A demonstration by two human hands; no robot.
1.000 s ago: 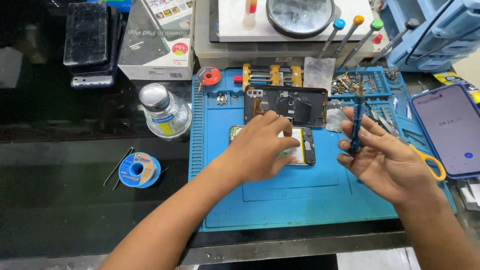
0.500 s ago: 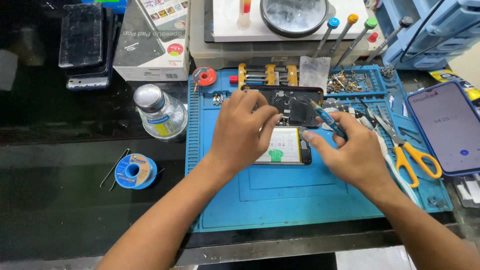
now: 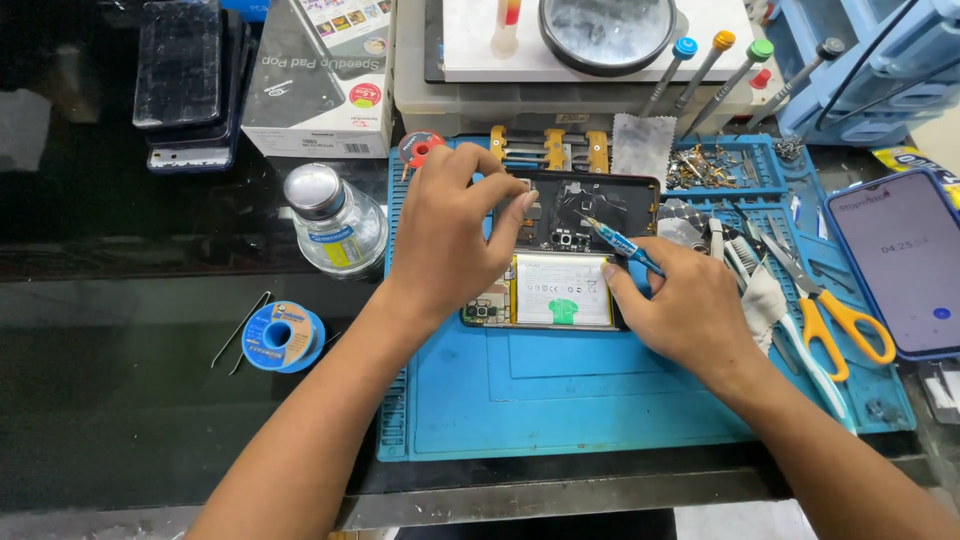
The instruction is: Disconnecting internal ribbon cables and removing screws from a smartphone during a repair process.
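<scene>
Opened phone (image 3: 560,262), back cover off, flat on blue repair mat (image 3: 600,400) at centre of bench (image 3: 150,400); white battery in lower half, dark board and camera parts in upper half. Left hand (image 3: 450,235) resting over phone's left side, fingers curled, fingertips pressing upper left edge, steadying rather than gripping. Right hand (image 3: 690,305) closed round slim blue screwdriver (image 3: 618,240), tip slanted down onto upper board near middle. Judged light, thin and stiff, yet fragile: exposed board, ribbon connectors and soft battery not to be pressed or pierced; best held by outer frame edges, never by the innards. Screws likely tiny and quick to roll off. Crowded on right: scissors with yellow handles (image 3: 835,310), tweezers and white cloth just beside right hand, second phone with lit screen (image 3: 900,265) at mat's right edge. Behind: tray of loose screws (image 3: 715,165), yellow clamps (image 3: 548,148), row of screwdrivers with coloured caps (image 3: 715,65). Left of mat: glass bottle with metal cap (image 3: 335,220), blue solder spool (image 3: 282,337), white box (image 3: 320,75), stack of dark phones (image 3: 185,80). Open room mainly on mat's front half, toward bench edge; little clearance behind and to right.
</scene>
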